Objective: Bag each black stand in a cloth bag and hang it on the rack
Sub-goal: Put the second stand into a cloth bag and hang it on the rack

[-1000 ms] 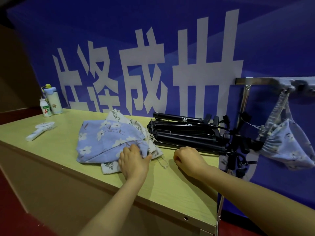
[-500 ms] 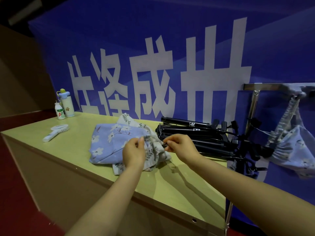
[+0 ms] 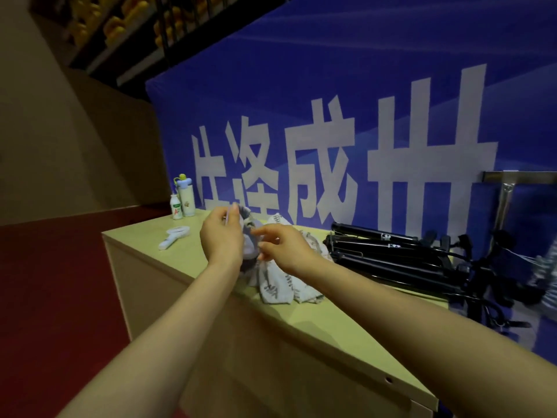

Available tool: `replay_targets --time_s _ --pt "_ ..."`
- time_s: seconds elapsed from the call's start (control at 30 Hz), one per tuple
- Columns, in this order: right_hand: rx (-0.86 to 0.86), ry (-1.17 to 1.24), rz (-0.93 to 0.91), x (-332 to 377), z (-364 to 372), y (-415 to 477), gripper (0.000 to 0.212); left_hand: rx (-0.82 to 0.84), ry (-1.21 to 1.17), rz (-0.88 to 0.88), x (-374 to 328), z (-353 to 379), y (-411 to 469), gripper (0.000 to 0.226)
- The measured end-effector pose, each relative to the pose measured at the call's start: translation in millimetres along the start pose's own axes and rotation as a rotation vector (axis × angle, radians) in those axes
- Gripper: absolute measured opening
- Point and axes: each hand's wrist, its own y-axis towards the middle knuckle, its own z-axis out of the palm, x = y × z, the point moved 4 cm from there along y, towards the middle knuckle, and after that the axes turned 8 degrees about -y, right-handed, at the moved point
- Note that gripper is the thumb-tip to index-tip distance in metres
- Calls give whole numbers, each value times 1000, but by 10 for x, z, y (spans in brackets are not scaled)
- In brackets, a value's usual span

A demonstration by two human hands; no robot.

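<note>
My left hand (image 3: 222, 236) and my right hand (image 3: 283, 248) both grip a light blue flowered cloth bag (image 3: 249, 236) and hold it up above the wooden table (image 3: 346, 327). Most of that bag is hidden behind my hands. Under it a white patterned cloth bag (image 3: 280, 285) lies crumpled on the table. To the right several folded black stands (image 3: 388, 254) lie in a pile along the back of the table. The metal rack (image 3: 518, 179) stands at the far right, and a filled cloth bag (image 3: 544, 267) shows blurred at the frame's right edge.
A tall bottle (image 3: 186, 197) and a small white bottle (image 3: 176, 207) stand at the table's far left corner, with a white hand fan (image 3: 174, 235) lying near them. A blue banner (image 3: 331, 116) with white characters backs the table. Red floor lies to the left.
Both hands have lifted the blue flowered bag off the pile and up above the table. The view has swung to the left and upward, so the rack now sits at the right edge.
</note>
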Motion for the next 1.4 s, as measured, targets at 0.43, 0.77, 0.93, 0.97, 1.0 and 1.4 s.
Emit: replay_targets --time_s 0.43,0.77,0.93,0.97,1.0,1.4 --pt "331 461 172 445 358 -236 21 128 134 152 -554 -510 -96 30" --pt "180 891 300 -2 6 -483 14 498 584 -36 111 -211 -281 31" --pt "224 824 248 -135 236 -564 20 552 467 63 84 -120 -322 41" --pt "205 768 238 -190 280 -565 22 561 435 76 82 -104 -327 45" --pt "177 659 208 -240 316 -563 24 569 403 80 84 -85 -330 47" --pt "-170 176 232 -604 221 -221 34 609 507 120 47 4 -373 24"
